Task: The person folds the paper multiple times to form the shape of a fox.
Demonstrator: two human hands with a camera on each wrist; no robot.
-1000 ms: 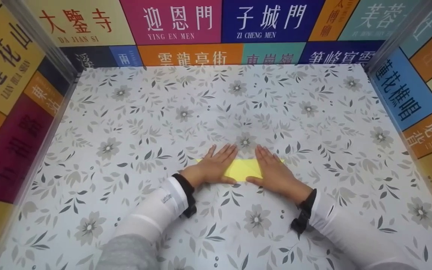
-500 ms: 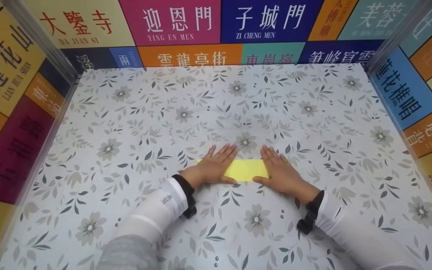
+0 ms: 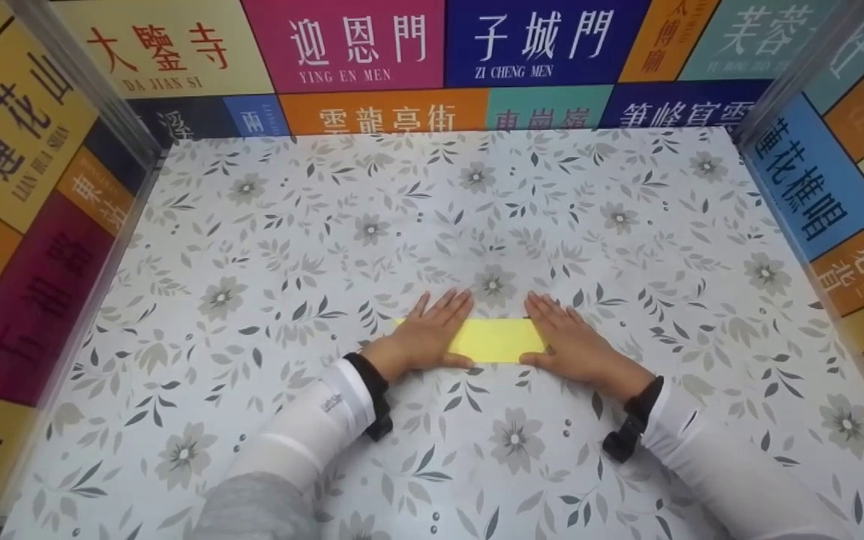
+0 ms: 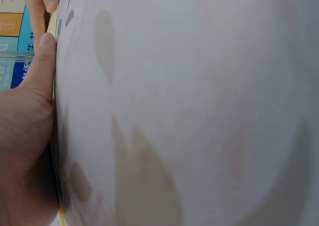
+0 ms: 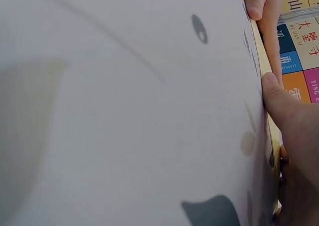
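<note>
A flat strip of yellow paper lies crosswise on the floral tabletop in the head view. My left hand rests on its left part, fingers straight and pointing away from me, with the thumb along the near edge. My right hand lies over the right part in the same manner, thumb spread from the fingers. Between the hands the paper's middle shows; its ends are mostly covered by the palms. In the left wrist view the left thumb presses on the paper's edge, and the right wrist view has the right thumb doing likewise.
White cloth with grey flowers and leaves covers the table. Colourful panels with Chinese lettering stand along the back, left and right sides. A black wrist strap with a small camera sits on each forearm.
My right hand has slid to the right along the paper, baring more of its middle. The left hand stays in place on the left part.
</note>
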